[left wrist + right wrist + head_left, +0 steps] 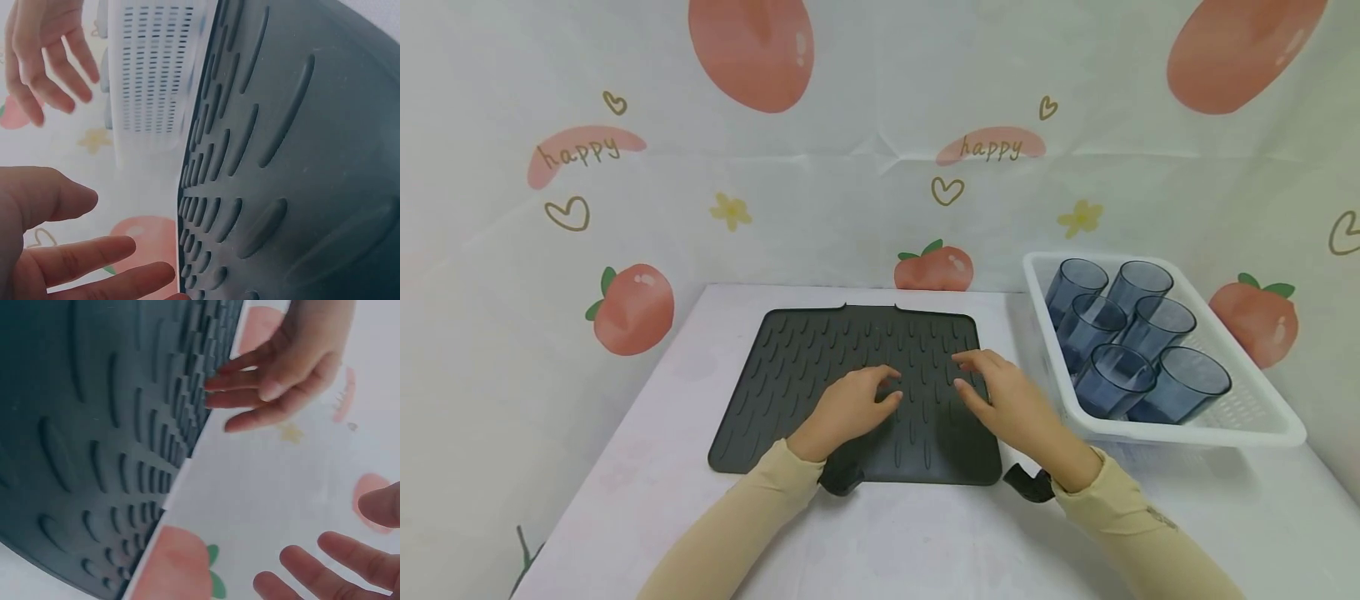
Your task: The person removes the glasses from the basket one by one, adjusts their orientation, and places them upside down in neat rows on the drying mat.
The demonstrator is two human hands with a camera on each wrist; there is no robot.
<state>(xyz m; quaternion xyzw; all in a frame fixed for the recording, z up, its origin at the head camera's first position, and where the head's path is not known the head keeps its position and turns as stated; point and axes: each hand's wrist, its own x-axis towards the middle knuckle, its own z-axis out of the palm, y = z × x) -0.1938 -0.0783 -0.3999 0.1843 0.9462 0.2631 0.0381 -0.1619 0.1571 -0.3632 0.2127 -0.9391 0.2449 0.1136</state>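
Observation:
A dark ridged mat (820,358) lies flat on the table, with a small raised lip along its far edge. Over its middle hovers my left hand (853,402), fingers loosely spread and holding nothing. My right hand (1011,400) is above the mat's right edge, also holding nothing, its fingers pointing in toward the left hand. Both wrist views show relaxed, parted fingers, the left hand's thumb (62,197) apart from its fingers. To the right, several blue-tinted clear tumblers (1120,375) stand tilted in a white plastic basket (1262,417).
The basket is near the right forearm, toward the table's right side. Behind the white table (925,542) hangs a pale backdrop (850,192) printed with peaches, hearts and flowers. Each wrist carries a black device (842,477).

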